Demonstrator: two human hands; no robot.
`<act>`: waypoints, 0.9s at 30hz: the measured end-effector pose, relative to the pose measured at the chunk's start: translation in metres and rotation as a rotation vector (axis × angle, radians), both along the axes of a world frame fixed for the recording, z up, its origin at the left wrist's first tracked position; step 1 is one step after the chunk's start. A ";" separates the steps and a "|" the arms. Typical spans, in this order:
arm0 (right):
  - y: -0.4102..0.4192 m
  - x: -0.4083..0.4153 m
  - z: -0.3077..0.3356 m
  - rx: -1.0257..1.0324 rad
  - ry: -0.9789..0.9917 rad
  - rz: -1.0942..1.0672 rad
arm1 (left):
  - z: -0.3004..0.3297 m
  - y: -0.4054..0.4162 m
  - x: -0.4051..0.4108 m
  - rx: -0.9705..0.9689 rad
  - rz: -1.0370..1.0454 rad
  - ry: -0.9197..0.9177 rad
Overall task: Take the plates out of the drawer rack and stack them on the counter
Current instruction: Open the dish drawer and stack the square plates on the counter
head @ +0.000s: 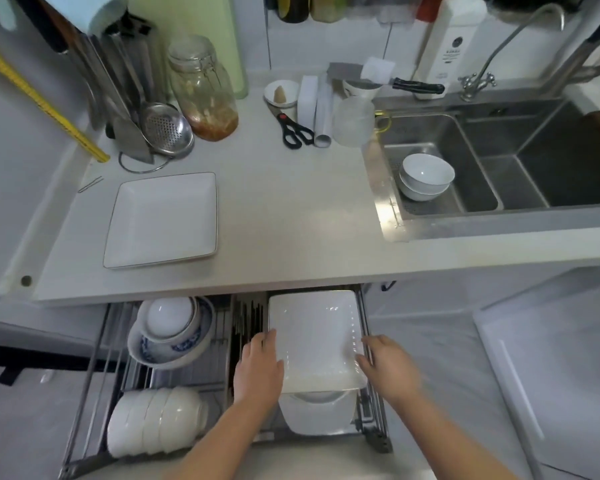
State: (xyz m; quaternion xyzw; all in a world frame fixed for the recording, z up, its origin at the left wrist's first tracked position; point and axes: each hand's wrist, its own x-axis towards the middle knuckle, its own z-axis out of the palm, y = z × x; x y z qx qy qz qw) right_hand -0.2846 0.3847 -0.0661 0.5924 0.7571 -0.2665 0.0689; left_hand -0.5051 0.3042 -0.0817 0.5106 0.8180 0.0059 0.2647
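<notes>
A white square plate [314, 337] is above the right side of the open drawer rack [374, 403], held between both hands. My left hand [258, 368] grips its left edge and my right hand [388, 367] grips its right edge. Beneath it, more white plates [316, 415] stand in the rack. Another white square plate with a thin dark rim [161, 220] lies flat on the counter [291, 216] at the left.
Stacked bowls [168, 332] and a row of white bowls [155, 420] fill the drawer's left side. On the counter stand a glass jar [203, 90], a strainer [167, 129] and scissors [293, 128]. The sink [482, 161] at right holds two bowls [425, 176].
</notes>
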 end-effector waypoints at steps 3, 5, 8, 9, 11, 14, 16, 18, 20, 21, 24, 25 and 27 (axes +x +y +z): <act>0.003 0.003 -0.015 -0.056 -0.051 -0.003 | -0.014 0.004 -0.004 -0.085 0.013 0.018; 0.005 0.002 -0.024 -0.100 -0.084 -0.012 | -0.022 0.008 -0.007 -0.153 0.024 0.030; 0.008 -0.004 -0.036 -0.151 -0.105 -0.066 | -0.031 0.014 -0.009 -0.221 0.020 0.030; 0.010 -0.006 -0.039 -0.159 -0.104 -0.084 | -0.032 0.017 -0.010 -0.232 0.020 0.026; 0.013 -0.010 -0.044 -0.162 -0.104 -0.102 | -0.034 0.023 -0.011 -0.249 0.022 0.024; 0.019 -0.014 -0.050 -0.167 -0.094 -0.119 | -0.035 0.031 -0.014 -0.279 0.028 0.036; 0.022 -0.015 -0.053 -0.163 -0.078 -0.147 | -0.036 0.035 -0.016 -0.295 0.032 0.043; 0.023 -0.016 -0.055 -0.156 -0.068 -0.164 | -0.037 0.038 -0.017 -0.297 0.033 0.038; 0.023 -0.016 -0.057 -0.155 -0.061 -0.176 | -0.037 0.038 -0.018 -0.294 0.036 0.019; 0.022 -0.017 -0.056 -0.155 -0.058 -0.186 | -0.036 0.038 -0.019 -0.294 0.037 0.011; 0.018 -0.017 -0.053 -0.166 -0.056 -0.207 | -0.033 0.035 -0.019 -0.299 0.037 -0.003; 0.016 -0.016 -0.051 -0.169 -0.051 -0.210 | -0.031 0.032 -0.018 -0.300 0.036 -0.009; 0.012 -0.014 -0.044 -0.164 -0.036 -0.213 | -0.027 0.026 -0.018 -0.295 0.044 -0.021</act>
